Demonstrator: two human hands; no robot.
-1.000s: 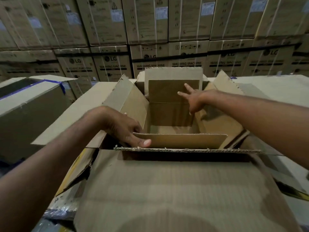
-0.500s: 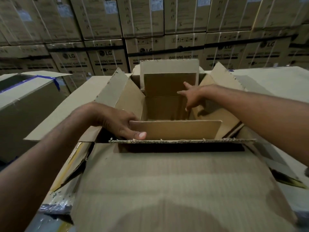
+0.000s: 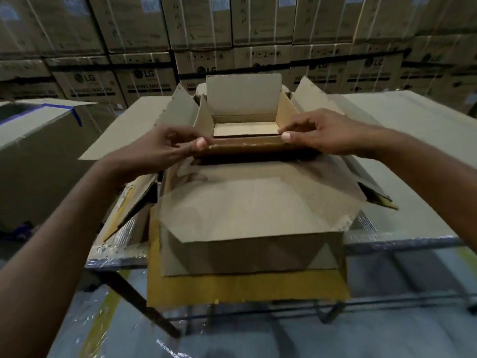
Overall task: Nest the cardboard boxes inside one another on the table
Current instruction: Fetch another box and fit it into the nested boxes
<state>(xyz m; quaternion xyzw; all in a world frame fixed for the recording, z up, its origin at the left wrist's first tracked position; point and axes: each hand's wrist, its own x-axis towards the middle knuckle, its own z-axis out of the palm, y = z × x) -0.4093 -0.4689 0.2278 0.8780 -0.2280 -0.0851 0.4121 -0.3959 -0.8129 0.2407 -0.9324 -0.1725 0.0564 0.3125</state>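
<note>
A large open cardboard box (image 3: 258, 202) sits on the table (image 3: 402, 117), its near flap folded down toward me over the table edge. Inside it stands a smaller open cardboard box (image 3: 244, 102) with its flaps up. My left hand (image 3: 165, 148) pinches the left end of the smaller box's near flap (image 3: 245, 147). My right hand (image 3: 320, 133) pinches the right end of the same flap. The smaller box's bottom shows pale between the hands.
Another open box with blue tape (image 3: 38, 140) stands to the left. A wall of stacked washing-machine cartons (image 3: 232, 34) runs behind the table. Table legs (image 3: 144, 308) and a plastic-wrapped floor lie below the near edge.
My right hand came back from the far inner flap to the near flap. Both hands now pinch that flap at its ends. The view pulled back and down, showing the table edge.
</note>
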